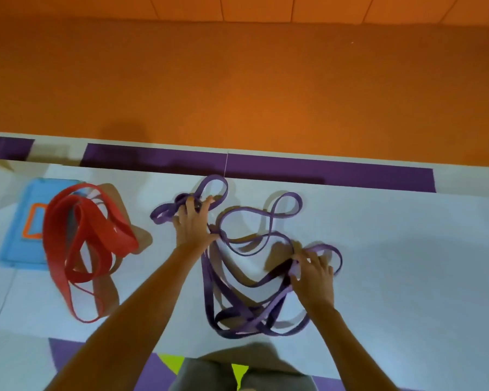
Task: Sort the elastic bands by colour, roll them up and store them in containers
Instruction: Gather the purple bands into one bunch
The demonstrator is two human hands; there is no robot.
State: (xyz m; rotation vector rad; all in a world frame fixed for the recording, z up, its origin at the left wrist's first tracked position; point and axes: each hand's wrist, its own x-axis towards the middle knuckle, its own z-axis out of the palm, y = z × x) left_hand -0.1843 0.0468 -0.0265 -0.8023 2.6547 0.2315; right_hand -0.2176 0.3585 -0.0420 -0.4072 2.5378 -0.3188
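Several purple elastic bands (pixel 246 300) lie tangled on the white surface in the middle. My left hand (pixel 194 224) grips a bunch of purple loops at the upper left of the tangle. My right hand (pixel 312 270) pinches purple strands at the tangle's right side. A pile of red elastic bands (pixel 79 244) lies apart to the left, partly over a blue flat container lid (pixel 20 235) with an orange frame on it.
The white surface (pixel 407 263) ends at a purple stripe (pixel 294 167) along its far edge, with an orange wall behind. Purple and yellow-green floor patches show at the bottom by my legs.
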